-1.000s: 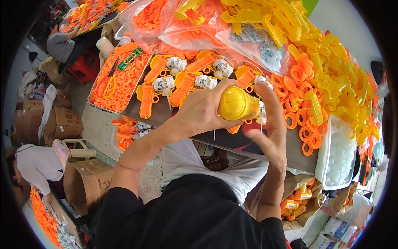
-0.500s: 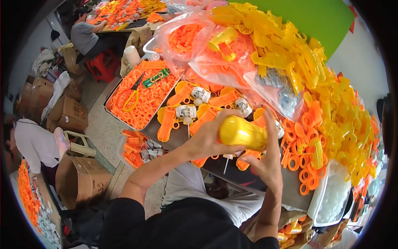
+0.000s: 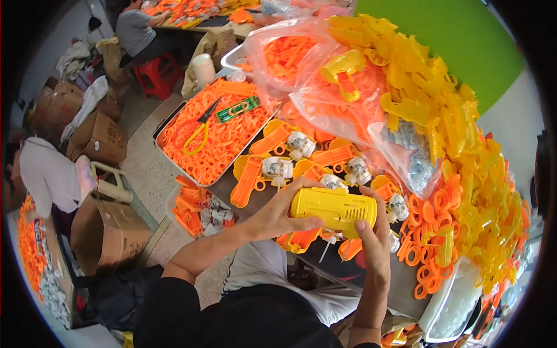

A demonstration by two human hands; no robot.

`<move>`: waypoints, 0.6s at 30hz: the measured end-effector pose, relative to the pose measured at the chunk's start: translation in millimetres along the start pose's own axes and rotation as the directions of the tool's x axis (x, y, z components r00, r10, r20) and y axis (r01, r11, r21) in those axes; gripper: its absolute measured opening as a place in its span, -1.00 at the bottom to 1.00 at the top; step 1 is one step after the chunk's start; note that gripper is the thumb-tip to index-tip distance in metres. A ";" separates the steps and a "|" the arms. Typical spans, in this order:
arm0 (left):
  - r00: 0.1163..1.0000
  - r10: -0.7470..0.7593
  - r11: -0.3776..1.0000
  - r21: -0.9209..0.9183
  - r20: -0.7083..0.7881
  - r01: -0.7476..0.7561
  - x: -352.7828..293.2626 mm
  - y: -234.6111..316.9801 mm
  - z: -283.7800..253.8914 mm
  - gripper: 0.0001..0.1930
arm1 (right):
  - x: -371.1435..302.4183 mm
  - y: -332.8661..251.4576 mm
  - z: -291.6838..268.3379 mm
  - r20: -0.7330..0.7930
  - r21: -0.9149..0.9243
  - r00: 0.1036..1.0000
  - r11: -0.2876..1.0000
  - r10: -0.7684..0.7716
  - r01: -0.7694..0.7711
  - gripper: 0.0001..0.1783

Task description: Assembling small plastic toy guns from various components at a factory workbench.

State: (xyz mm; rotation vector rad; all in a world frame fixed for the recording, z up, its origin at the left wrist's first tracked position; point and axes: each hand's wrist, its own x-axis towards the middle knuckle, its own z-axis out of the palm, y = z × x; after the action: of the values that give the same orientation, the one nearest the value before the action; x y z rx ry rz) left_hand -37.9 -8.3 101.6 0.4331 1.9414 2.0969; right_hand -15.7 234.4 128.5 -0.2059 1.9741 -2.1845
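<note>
Both hands hold a yellow plastic casing [image 3: 332, 209], lying sideways with its vent slots and moulded ribs facing up. My left hand [image 3: 279, 213] grips its left end, thumb along the lower edge. Around the right end my right hand [image 3: 377, 235] is closed, its thumb pressing near the slots. Beneath and beyond the casing, several half-built units lie on the dark table, each a yellow shell with an orange part [image 3: 247, 181] and a white mechanism [image 3: 277, 168]. Thin metal shafts stick out from some of them near my hands.
A tray [image 3: 204, 184] of small orange rings holds scissors [image 3: 199, 129] and a green tool [image 3: 238, 109]. Yellow shells [image 3: 429, 110] pile up at right, beside orange rings [image 3: 426, 272] and a white bin [image 3: 449, 307]. Open cardboard box [image 3: 110, 235] at left; other people sit nearby.
The casing has been turned so its slotted side shows. My right hand has closed on its right end, thumb now pressed onto it. The whole view has shifted slightly.
</note>
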 end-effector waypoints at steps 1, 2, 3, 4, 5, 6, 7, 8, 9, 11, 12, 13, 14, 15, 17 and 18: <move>0.999 0.014 1.000 0.018 0.048 -0.015 -3.7 3.9 -8.7 -0.32 | -1.3 2.3 2.8 0.029 -0.047 0.999 0.999 -0.021 0.023 -0.10; 0.995 0.026 0.999 0.035 0.096 -0.030 -8.2 5.9 -18.1 -0.34 | -4.5 4.7 7.8 0.040 -0.042 0.999 0.999 -0.011 0.013 -0.10; 0.998 0.048 0.998 0.050 0.044 -0.050 -14.6 2.6 -28.6 -0.35 | -9.6 7.1 14.3 0.030 0.020 0.996 0.996 -0.089 0.088 -0.04; 0.988 0.056 0.998 -0.002 -0.141 -0.057 -19.3 4.8 -39.6 -0.36 | -13.4 6.6 17.4 0.017 0.077 0.985 0.982 -0.173 0.172 0.02; 0.948 0.053 0.996 -0.053 -0.315 -0.074 -22.8 6.3 -52.2 -0.36 | -18.6 7.0 6.3 0.010 0.034 0.988 0.987 -0.156 0.156 0.12; 0.885 0.027 0.978 -0.170 -0.465 -0.119 -24.0 7.4 -72.5 -0.46 | -25.9 9.1 0.8 -0.097 -0.101 0.974 0.975 -0.206 0.197 0.06; 0.772 0.013 0.956 -0.217 -0.636 -0.195 -25.0 13.6 -89.3 -0.54 | -36.5 11.6 -11.0 -0.137 -0.102 0.975 0.981 -0.175 0.162 -0.04; 0.679 0.067 0.959 -0.142 -0.731 -0.247 -26.3 21.1 -111.6 -0.57 | -47.1 12.6 -23.6 -0.182 -0.104 0.972 0.986 -0.146 0.129 -0.12; 0.577 0.124 0.955 -0.062 -0.808 -0.291 -25.9 27.3 -135.3 -0.60 | -58.1 16.5 -33.1 -0.197 -0.105 0.969 0.986 -0.151 0.133 -0.12; 0.440 0.192 0.942 0.039 -0.877 -0.334 -14.4 25.7 -183.0 -0.55 | -76.7 23.8 -45.3 -0.257 -0.104 0.958 0.989 -0.129 0.106 -0.38; 0.461 0.189 0.942 0.027 -0.867 -0.335 -0.3 28.8 -197.6 -0.55 | -79.8 25.2 -45.4 -0.281 -0.108 0.951 0.988 -0.133 0.106 -0.38; 0.421 0.188 0.975 0.118 -0.887 -0.188 16.3 32.4 -210.7 -0.46 | -80.1 25.4 -43.2 -0.288 -0.096 0.950 0.990 -0.125 0.101 -0.47; 0.383 0.197 0.979 0.200 -0.903 -0.031 37.1 34.4 -220.3 -0.37 | -80.4 26.4 -40.8 -0.297 -0.083 0.948 0.992 -0.115 0.094 -0.55; 0.433 0.252 0.964 0.265 -0.865 -0.030 65.6 30.2 -228.3 -0.31 | -78.9 29.7 -39.3 -0.321 -0.058 0.943 0.996 -0.089 0.075 -0.60; 0.487 0.346 0.917 0.400 -0.802 0.006 114.7 21.0 -236.1 -0.22 | -74.2 34.2 -35.7 -0.327 -0.076 0.938 0.993 -0.112 0.092 -0.61; 0.512 0.378 0.885 0.463 -0.771 0.045 142.3 14.1 -235.5 -0.19 | -71.8 34.8 -33.8 -0.347 -0.096 0.930 0.991 -0.124 0.096 -0.61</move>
State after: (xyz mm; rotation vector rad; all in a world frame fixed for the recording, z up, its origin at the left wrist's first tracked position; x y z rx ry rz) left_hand -258.9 -172.7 106.4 -0.5210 3.0605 2.1811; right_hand 48.0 280.5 92.1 0.0746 2.2859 -2.3529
